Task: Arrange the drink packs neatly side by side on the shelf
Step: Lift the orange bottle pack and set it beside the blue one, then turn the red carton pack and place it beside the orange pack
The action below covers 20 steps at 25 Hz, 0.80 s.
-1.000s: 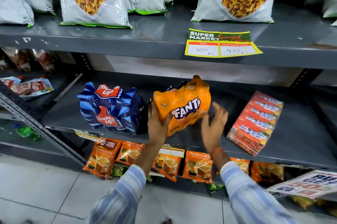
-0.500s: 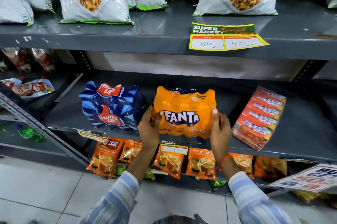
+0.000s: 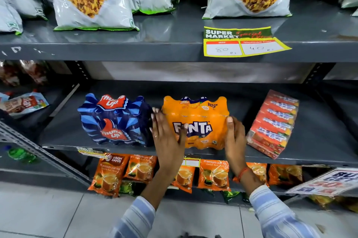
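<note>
head view | Fanta pack (image 3: 201,121) upright on middle shelf (image 3: 319,140), long axis along the front edge, dead ahead between both hands | left hand (image 3: 166,137) flat, fingers straight, pressing its left end in the gap beside Thums Up pack (image 3: 114,121) | right hand (image 3: 235,137) wrapped round its right end, thumb on front | judgement: closing the gap leftward falls to the right hand

Fanta pack (image 3: 195,121) stands upright on the shelf (image 3: 319,137), with the Thums Up pack (image 3: 114,119) just beside at 9 o'clock. Left hand (image 3: 168,133) presses straight fingers between them; right hand (image 3: 235,137) grips the 3 o'clock edge. Red pack (image 3: 275,123) leans further at 3 o'clock, snack bags (image 3: 93,5) at 12
</note>
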Available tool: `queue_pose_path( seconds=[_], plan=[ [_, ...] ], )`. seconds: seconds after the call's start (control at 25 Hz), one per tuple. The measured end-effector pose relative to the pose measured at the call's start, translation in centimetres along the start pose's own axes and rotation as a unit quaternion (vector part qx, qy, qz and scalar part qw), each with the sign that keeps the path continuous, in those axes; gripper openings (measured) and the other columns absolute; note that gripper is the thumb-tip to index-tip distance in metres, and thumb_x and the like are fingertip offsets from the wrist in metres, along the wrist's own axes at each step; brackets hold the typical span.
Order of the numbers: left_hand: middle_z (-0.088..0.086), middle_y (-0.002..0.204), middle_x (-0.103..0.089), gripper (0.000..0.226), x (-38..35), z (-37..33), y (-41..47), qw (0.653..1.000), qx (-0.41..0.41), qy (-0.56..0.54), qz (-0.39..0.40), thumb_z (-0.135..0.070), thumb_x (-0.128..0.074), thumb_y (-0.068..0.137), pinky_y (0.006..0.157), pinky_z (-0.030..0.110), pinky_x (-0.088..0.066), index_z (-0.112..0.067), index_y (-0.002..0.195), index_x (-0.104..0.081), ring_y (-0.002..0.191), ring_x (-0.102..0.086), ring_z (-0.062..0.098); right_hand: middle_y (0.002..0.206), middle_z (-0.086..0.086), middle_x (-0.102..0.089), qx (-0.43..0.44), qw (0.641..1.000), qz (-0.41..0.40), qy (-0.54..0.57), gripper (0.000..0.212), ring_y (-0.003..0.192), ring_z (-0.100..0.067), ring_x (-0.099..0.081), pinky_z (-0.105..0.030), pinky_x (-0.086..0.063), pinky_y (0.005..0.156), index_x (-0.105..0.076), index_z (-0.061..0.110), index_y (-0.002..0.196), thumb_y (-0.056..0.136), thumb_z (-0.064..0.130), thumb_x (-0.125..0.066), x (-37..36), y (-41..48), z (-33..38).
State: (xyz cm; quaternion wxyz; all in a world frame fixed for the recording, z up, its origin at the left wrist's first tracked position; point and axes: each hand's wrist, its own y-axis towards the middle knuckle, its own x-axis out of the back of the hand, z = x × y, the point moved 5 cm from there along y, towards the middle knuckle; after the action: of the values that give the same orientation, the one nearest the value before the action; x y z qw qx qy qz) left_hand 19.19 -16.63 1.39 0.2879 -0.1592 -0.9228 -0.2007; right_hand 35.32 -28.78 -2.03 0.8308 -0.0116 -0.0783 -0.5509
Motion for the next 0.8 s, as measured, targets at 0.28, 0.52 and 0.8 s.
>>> queue_pose_path(
  seconds=[0.28,0.52,0.8],
  plan=[
    [0.005,0.159,0.008,0.081,-6.6,-9.6,-3.4,0.984,-0.162,0.061,0.035,-0.058,-0.029,0.092,0.122,0.033,-0.003,-0.009,0.15,0.0,0.149,0.009,0.018,0.142,-0.02,-0.044,0.154,0.967,-0.061,-0.192,0.045,0.133,-0.031,-0.039,-0.035,-0.03,0.111,-0.046,0.002,0.133,0.094,0.025,-0.049,7.8,5.2,2.7],
    [0.014,0.161,0.0,0.082,-17.9,-13.9,-7.4,0.982,-0.039,0.003,0.187,-0.044,-0.047,0.093,0.12,0.031,-0.006,-0.002,0.148,-0.003,0.15,-0.002,0.025,0.131,-0.029,-0.051,0.09,0.943,0.018,-0.321,0.047,0.123,-0.042,-0.045,-0.038,-0.031,0.103,-0.048,-0.006,0.129,0.087,0.013,-0.058,17.6,12.3,-2.6],
    [0.03,0.146,-0.037,0.087,-23.3,-13.3,-8.2,0.948,0.274,-0.093,0.134,-0.04,-0.063,0.085,0.111,0.049,-0.034,0.014,0.139,-0.021,0.135,-0.036,0.042,0.141,-0.025,-0.045,0.007,0.937,0.142,-0.319,0.059,0.13,-0.036,-0.043,-0.034,-0.032,0.105,-0.04,-0.004,0.136,0.089,0.025,-0.06,21.0,21.4,-5.2]
  ],
)
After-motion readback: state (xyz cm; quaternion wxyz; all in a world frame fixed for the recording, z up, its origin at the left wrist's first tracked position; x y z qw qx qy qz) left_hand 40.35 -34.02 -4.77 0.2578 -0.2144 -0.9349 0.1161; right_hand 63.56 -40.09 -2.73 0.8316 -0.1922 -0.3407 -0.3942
